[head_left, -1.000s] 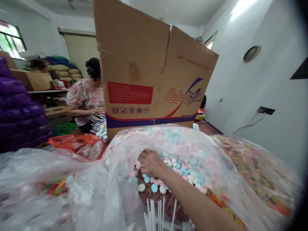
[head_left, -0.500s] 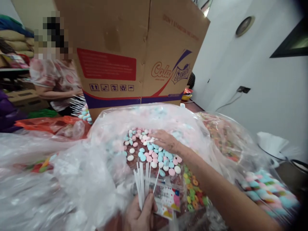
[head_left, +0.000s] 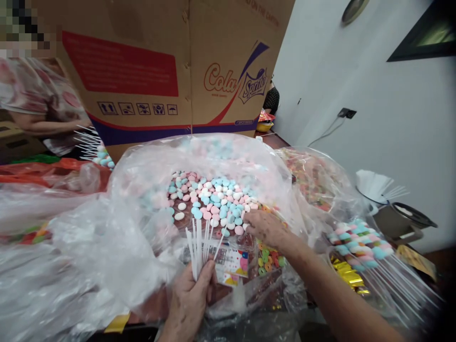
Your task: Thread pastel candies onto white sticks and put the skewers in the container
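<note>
My left hand [head_left: 192,289] grips a fanned bundle of thin white sticks [head_left: 195,244], their tips pointing up and away. Just beyond them, pastel pink, blue and white marshmallows [head_left: 213,199] spread out from the mouth of a large clear plastic bag [head_left: 142,156]. At the right edge of that pile rests my right hand [head_left: 269,230], palm down with fingers slightly bent, its fingertips at the nearest marshmallows. Under my right wrist lie green, orange and red gummy rings [head_left: 268,259]. A printed card with coloured dots [head_left: 231,261] lies behind my left hand.
A tall cardboard box [head_left: 135,61] stands behind the bag. To the right are marshmallow skewers [head_left: 359,244], gold wrappers [head_left: 347,275], a bag of gummies [head_left: 309,180] and a container of white sticks [head_left: 374,187]. Crumpled plastic [head_left: 89,251] covers the left; a person [head_left: 42,104] sits beyond.
My right hand has moved from the back of the marshmallow pile to its right edge. More marshmallows lie spread in front of the bag. The view has tilted down and turned right.
</note>
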A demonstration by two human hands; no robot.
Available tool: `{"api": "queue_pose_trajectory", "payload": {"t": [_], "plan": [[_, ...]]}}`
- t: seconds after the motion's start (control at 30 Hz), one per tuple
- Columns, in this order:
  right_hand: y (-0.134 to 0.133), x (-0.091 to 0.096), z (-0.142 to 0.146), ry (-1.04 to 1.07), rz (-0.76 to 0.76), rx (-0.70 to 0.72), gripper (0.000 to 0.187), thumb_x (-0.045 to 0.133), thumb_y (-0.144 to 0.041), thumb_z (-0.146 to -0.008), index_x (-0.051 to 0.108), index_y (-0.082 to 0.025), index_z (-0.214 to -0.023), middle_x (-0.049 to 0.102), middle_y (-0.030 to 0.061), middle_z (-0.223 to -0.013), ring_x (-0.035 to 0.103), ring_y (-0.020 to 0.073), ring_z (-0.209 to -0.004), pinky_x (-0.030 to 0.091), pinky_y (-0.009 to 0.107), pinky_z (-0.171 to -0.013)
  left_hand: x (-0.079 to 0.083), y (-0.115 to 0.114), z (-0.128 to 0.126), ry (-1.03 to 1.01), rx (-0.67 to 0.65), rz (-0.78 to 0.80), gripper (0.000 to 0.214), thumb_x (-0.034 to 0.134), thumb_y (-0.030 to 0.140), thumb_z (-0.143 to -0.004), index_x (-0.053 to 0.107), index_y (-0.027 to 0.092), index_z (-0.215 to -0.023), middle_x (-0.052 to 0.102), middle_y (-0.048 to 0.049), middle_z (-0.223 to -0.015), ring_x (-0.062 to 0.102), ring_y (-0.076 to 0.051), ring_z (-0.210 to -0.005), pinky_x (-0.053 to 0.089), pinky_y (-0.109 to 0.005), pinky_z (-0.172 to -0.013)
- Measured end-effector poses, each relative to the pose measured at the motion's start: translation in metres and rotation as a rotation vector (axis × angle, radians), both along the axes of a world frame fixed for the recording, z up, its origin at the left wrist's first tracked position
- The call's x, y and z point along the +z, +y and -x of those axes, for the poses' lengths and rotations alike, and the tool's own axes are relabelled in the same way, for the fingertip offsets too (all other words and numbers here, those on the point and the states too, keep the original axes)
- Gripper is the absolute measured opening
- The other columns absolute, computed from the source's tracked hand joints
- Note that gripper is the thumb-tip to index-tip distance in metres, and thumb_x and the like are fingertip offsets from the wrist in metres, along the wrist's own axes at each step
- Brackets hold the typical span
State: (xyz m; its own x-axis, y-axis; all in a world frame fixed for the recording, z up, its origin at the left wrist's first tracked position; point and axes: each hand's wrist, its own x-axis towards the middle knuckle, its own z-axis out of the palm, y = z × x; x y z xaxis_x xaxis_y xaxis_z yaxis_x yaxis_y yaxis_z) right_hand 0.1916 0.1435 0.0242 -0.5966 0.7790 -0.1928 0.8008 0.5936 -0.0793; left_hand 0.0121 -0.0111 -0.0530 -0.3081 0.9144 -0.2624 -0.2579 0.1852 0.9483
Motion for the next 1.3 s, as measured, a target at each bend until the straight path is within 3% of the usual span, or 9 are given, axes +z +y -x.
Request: {"api": "queue_pose_trajectory", "payload": {"t": [0.1, 0.2, 0.43, 0.57, 0.77, 0.93, 1.03, 1.13, 1.3], "plan": [[-0.009, -0.011, 0.0, -0.011, -0.054, -0.017, 0.016, 0.052, -0.014, -0.091, 0.063, -0.017, -0.103, 0.066, 0.0106, -0.108, 0.059, 0.021, -0.098, 0.039, 0.027, -0.077, 0.002, -0.001, -0.002, 0.009, 0.043, -0.024, 0.053, 0.075, 0.066, -0.07, 0.061, 0.016, -0.063, 0.052, 0.0058, -0.045, 0.034, -0.005, -0.034, 0.026, -0.017, -0.035], [-0.012, -0.019, -0.002, 0.032, -0.08, -0.045, 0.018, 0.052, -0.01, -0.088, 0.062, -0.017, -0.101, 0.065, 0.0104, -0.108, 0.059, 0.0211, -0.095, 0.039, 0.028, -0.076, 0.003, -0.002, -0.003, 0.032, 0.05, -0.037, 0.053, 0.074, 0.067, -0.072, 0.064, 0.015, -0.066, 0.052, 0.0052, -0.046, 0.035, -0.006, -0.035, 0.026, -0.017, -0.036], [-0.013, -0.033, 0.001, 0.433, -0.153, -0.061, 0.017, 0.052, -0.01, -0.085, 0.06, -0.02, -0.096, 0.061, 0.0039, -0.096, 0.057, 0.0179, -0.086, 0.041, 0.027, -0.075, -0.002, -0.002, -0.003, 0.043, 0.055, -0.043, 0.051, 0.072, 0.066, -0.074, 0.063, 0.017, -0.065, 0.045, 0.0077, -0.039, 0.032, -0.006, -0.033, 0.023, -0.017, -0.034], [-0.018, -0.04, 0.01, 0.349, -0.143, 0.006, 0.014, 0.052, -0.009, -0.087, 0.061, -0.019, -0.092, 0.062, 0.0055, -0.098, 0.057, 0.0192, -0.09, 0.044, 0.028, -0.08, -0.002, -0.002, -0.001, 0.046, 0.022, -0.03, 0.049, 0.074, 0.064, -0.074, 0.063, 0.017, -0.064, 0.052, 0.0057, -0.044, 0.036, -0.006, -0.033, 0.027, -0.017, -0.034], [-0.029, -0.036, 0.018, 0.203, -0.136, -0.019, 0.017, 0.049, -0.009, -0.094, 0.064, -0.017, -0.096, 0.065, 0.0093, -0.101, 0.06, 0.0223, -0.098, 0.046, 0.031, -0.086, 0.001, -0.002, -0.001, 0.042, 0.059, 0.014, 0.052, 0.076, 0.067, -0.068, 0.067, 0.015, -0.069, 0.05, 0.0061, -0.042, 0.037, -0.007, -0.034, 0.025, -0.017, -0.033], [-0.024, -0.017, -0.015, 0.365, -0.219, -0.097, 0.023, 0.047, -0.011, -0.095, 0.064, -0.019, -0.109, 0.067, 0.0085, -0.105, 0.061, 0.0201, -0.098, 0.046, 0.029, -0.087, -0.001, -0.002, 0.001, 0.071, 0.021, 0.01, 0.052, 0.074, 0.066, -0.072, 0.068, 0.015, -0.07, 0.05, 0.006, -0.04, 0.038, -0.007, -0.033, 0.029, -0.018, -0.035], [-0.018, -0.001, -0.046, 0.422, -0.23, -0.165, 0.019, 0.046, -0.016, -0.096, 0.065, -0.021, -0.098, 0.068, 0.005, -0.095, 0.062, 0.0183, -0.088, 0.046, 0.027, -0.08, 0.003, -0.001, 0.001, 0.05, 0.039, 0.007, 0.051, 0.076, 0.066, -0.069, 0.068, 0.016, -0.073, 0.052, 0.0062, -0.042, 0.037, -0.007, -0.033, 0.029, -0.018, -0.034], [-0.015, 0.006, -0.063, 0.333, -0.173, -0.189, 0.019, 0.047, -0.017, -0.095, 0.065, -0.021, -0.089, 0.068, 0.003, -0.088, 0.062, 0.0173, -0.082, 0.045, 0.026, -0.075, 0.01, -0.001, -0.002, 0.033, 0.06, 0.029, 0.053, 0.079, 0.066, -0.062, 0.067, 0.016, -0.073, 0.054, 0.0059, -0.044, 0.037, -0.007, -0.032, 0.026, -0.018, -0.033], [-0.013, -0.006, -0.055, 0.032, -0.206, -0.155, 0.015, 0.055, -0.014, -0.089, 0.067, -0.021, -0.082, 0.069, 0.0077, -0.09, 0.062, 0.0223, -0.089, 0.045, 0.028, -0.074, 0.009, -0.002, -0.004, 0.033, 0.094, 0.021, 0.05, 0.079, 0.063, -0.066, 0.069, 0.015, -0.079, 0.057, 0.0053, -0.048, 0.038, -0.006, -0.034, 0.026, -0.017, -0.034]]}}
